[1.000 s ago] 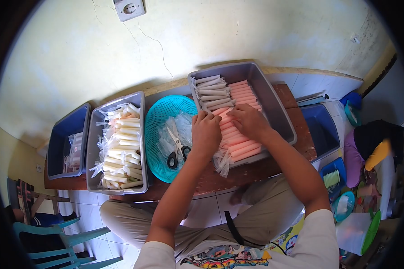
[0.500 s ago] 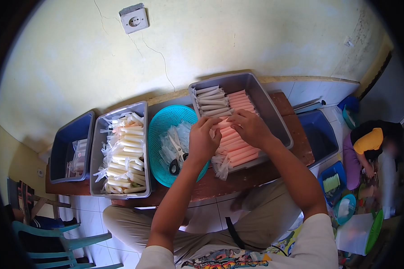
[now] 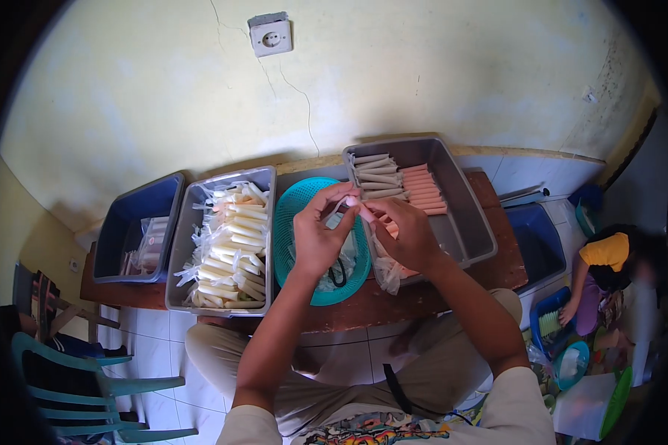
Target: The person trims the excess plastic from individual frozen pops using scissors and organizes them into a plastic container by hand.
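Observation:
My left hand (image 3: pixel 321 231) pinches the twisted plastic end of a pink ice-pop tube (image 3: pixel 363 211), fingers closed. Wrapped round the tube's other part is my right hand (image 3: pixel 408 236). Both hands are raised over the gap between the turquoise basket (image 3: pixel 295 194) and the grey tray (image 3: pixel 476 230). In that tray lie rows of grey-brown tubes (image 3: pixel 377 175) and pink tubes (image 3: pixel 423 185); my right hand hides some of the pink ones. Clear plastic bags and black-handled scissors (image 3: pixel 339 274) lie in the basket, partly covered by my left hand.
Left of the basket stands a grey tub (image 3: pixel 172 274) full of cream-coloured tubes (image 3: pixel 237 241), then a dark blue tub (image 3: pixel 130 207). All rest on a brown wooden bench (image 3: pixel 497 200) against the wall. A person (image 3: pixel 605 256) works at floor level on the right; a green chair (image 3: pixel 89 386) stands at left.
My hands have lifted off the pink rows, with a pink tube now held between them, left hand moved leftward. The view has shifted. The person at right has reached toward a blue tub.

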The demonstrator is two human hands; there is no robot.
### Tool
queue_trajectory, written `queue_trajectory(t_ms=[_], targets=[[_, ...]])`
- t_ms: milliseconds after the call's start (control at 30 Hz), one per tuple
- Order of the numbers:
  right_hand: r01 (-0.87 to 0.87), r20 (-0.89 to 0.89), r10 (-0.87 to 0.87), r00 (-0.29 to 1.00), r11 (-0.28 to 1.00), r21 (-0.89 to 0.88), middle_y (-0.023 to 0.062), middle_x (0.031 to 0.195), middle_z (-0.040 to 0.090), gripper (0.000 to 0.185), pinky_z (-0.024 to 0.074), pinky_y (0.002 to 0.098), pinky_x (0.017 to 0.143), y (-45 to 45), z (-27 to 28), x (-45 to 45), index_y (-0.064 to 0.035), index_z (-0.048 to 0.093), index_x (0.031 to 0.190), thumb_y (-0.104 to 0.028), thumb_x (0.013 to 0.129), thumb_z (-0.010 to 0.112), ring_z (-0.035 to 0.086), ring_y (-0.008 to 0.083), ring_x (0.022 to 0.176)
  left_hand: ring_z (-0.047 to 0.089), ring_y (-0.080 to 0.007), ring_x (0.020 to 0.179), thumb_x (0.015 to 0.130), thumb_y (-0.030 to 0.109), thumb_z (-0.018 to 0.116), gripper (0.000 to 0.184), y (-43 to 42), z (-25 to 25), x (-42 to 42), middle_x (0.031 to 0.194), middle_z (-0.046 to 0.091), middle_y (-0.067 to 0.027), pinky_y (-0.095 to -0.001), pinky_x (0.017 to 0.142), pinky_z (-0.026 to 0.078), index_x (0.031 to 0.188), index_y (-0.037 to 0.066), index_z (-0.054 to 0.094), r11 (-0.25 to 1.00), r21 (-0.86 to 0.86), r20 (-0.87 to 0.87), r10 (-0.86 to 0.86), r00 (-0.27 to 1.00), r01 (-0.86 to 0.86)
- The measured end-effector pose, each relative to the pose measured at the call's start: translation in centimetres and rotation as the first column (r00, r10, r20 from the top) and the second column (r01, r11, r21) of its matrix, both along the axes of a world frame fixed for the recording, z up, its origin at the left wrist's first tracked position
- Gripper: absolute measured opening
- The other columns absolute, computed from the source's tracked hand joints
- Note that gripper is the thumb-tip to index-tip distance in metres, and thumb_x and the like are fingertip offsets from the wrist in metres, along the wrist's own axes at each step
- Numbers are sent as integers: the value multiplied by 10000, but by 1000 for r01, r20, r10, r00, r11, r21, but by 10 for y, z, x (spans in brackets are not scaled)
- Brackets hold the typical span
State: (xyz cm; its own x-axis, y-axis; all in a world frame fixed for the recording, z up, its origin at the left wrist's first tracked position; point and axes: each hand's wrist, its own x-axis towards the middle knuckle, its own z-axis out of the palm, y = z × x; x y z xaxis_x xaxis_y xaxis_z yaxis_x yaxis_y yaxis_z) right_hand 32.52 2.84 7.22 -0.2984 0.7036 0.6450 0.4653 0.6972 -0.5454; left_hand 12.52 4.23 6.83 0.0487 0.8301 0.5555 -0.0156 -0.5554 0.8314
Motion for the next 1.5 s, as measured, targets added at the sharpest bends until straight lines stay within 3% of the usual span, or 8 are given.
queue_trajectory(t_ms=[300,533,600,833,900,1233,1333,1500], targets=[[-116,-179,95,979,987,-109,157,1092,822,275,634,331,863,3,2,-63,24,717,1272,-87,1024,757,817,203,1001,726,-187,1172,988,-123,729,428,-8,8,-57,1291,749,-131,-366,1080,585,1393,-25,632,993,-97,67,-59,996,65],[-159,-316,99,944,972,-172,164,1112,820,286,645,339,880,7,-2,-108,35,708,1264,-102,1019,760,824,251,1034,744,-177,1115,1038,-57,703,255,-23,-13,-89,1192,775,-130,-311,988,596,1291,-37,723,989,-132,162,90,983,-69],[-180,-400,87,912,963,-200,168,1124,819,296,647,347,893,8,-5,-117,44,709,1260,-117,1020,773,820,237,1044,714,-164,1172,1060,-53,676,276,-28,-20,-99,1263,757,-123,-321,1049,570,1335,-38,706,985,-132,-8,114,993,-114],[-204,-391,80,917,935,-289,167,1103,819,286,645,346,896,3,-14,-127,45,722,1231,-138,1021,787,816,225,1043,753,-159,1080,1029,-59,718,310,-42,-31,-104,1215,779,-100,-308,951,620,1338,-43,713,964,-219,-31,149,988,-152],[-219,-409,75,910,922,-320,166,1089,824,276,646,342,888,2,-22,-128,43,727,1219,-139,1020,788,821,228,1029,806,-189,961,961,-66,781,342,-43,-34,-105,1117,818,-146,-325,856,639,1298,-18,746,970,-29,-144,234,962,-241],[-189,-397,31,917,911,-366,181,1059,826,262,647,335,835,-3,-39,-131,35,731,1219,-158,1043,744,832,241,993,793,-178,1006,957,-34,806,356,-44,-49,-108,1123,824,-142,-327,902,630,1309,-11,752,951,-48,-264,283,922,-306],[-114,-341,-71,937,863,-492,194,1022,821,266,646,381,825,-3,-45,-126,47,729,1213,-156,1041,724,832,308,931,810,-211,934,923,-30,827,352,-39,-55,-107,1072,827,-152,-346,854,632,1268,11,773,937,-7,-244,336,910,-348],[222,243,-135,961,900,-375,324,1172,725,563,613,536,914,-5,-87,-127,62,587,1410,-240,976,781,746,490,1039,776,-150,981,978,-30,787,331,-38,-60,-110,1097,822,-118,-311,883,621,1307,-20,753,942,-93,-216,298,930,-323]])
